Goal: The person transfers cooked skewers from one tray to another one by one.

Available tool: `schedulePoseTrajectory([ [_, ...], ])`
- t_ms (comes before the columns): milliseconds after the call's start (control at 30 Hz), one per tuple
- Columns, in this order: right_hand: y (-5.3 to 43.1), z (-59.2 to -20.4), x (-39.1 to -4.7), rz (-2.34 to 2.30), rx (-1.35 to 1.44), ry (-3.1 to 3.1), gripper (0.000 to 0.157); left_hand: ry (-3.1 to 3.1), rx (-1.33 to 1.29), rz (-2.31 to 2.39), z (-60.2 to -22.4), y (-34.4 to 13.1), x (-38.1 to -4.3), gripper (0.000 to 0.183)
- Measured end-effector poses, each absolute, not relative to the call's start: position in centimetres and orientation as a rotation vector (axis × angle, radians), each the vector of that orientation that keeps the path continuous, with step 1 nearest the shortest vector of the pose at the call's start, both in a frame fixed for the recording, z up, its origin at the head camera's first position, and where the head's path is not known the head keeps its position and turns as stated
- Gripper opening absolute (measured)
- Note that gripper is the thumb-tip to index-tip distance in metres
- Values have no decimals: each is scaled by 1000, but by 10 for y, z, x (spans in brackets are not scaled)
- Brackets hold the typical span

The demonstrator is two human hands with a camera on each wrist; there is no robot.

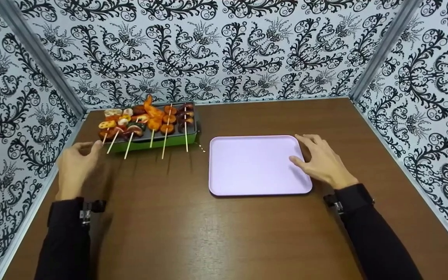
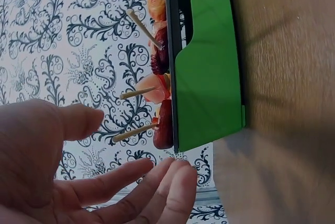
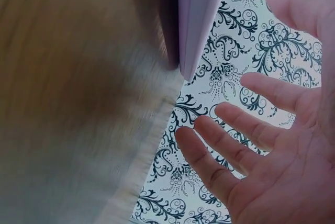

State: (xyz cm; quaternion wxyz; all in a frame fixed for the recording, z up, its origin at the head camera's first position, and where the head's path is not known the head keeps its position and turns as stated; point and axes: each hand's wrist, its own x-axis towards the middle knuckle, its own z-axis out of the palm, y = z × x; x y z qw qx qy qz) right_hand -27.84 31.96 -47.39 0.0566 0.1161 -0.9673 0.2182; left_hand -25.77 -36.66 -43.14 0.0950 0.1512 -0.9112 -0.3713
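A small green grill box with a dark top stands at the back left. Across it lie several toy-like food skewers, sticks pointing toward me. My left hand is at the box's left front corner, near the leftmost skewer. Its thumb and fingers are spread apart in the left wrist view, with nothing held. Right of the box, a pale purple tray lies flat. My right hand hovers by the tray's right edge, fingers extended; the right wrist view shows a gap between fingers and tray.
The brown table carries the box and the tray. Patterned panels wall it in at the back and both sides, with grey corner posts. A small pale string-like piece lies between box and tray.
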Motion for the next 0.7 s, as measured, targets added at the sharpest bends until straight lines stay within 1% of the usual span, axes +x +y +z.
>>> schedulePoseTrajectory([
  [233, 317, -474, -280, 700, 314, -2924, 81, -2696, 417, -1048, -438, -372, -261, 61],
  [500, 317, -476, -279, 718, 305, -2912, 79, -2742, 399, -1110, -439, -378, -265, 60],
  [700, 318, -478, -281, 719, 293, -2929, 75, -2710, 388, -1423, -438, -377, -263, 62],
])
